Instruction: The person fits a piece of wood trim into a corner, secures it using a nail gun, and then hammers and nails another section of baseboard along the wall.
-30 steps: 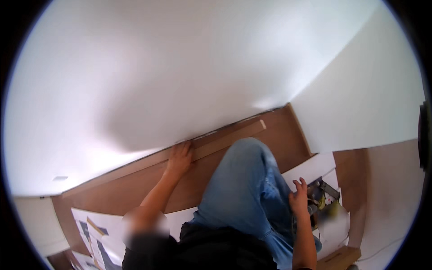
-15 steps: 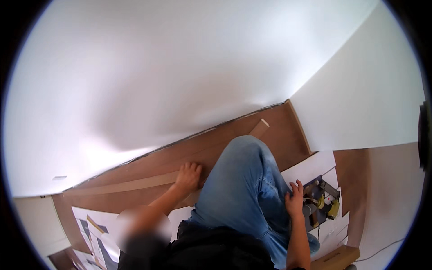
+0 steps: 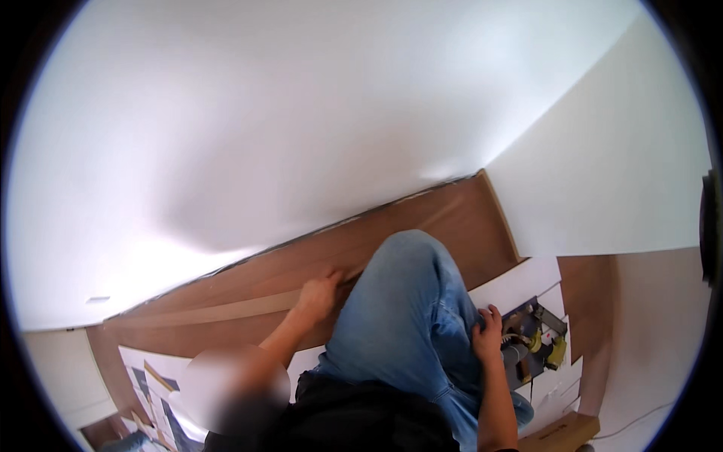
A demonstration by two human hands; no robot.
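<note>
My left hand is over the brown floor, left of my raised knee. Its fingers are closed on the near end of a narrow tan wooden strip. My knee hides the strip's middle, and its far part shows blurred beyond the knee. A longer tan strip lies on the floor, running left from beside this hand. My right hand rests against the side of my jeans, fingers loosely apart, with nothing seen in it. Just right of it sits a yellow-and-black power tool in a dark tray.
A white wall rises ahead, with a dark gap along its foot. It meets a second white wall at the right corner, edged by a brown trim. White sheets cover floor on both sides. A cardboard box stands at lower right.
The short strip has swung nearer to the line of the wall, its far end now blurred. My left hand has shifted slightly and closed around it. My right hand has barely moved.
</note>
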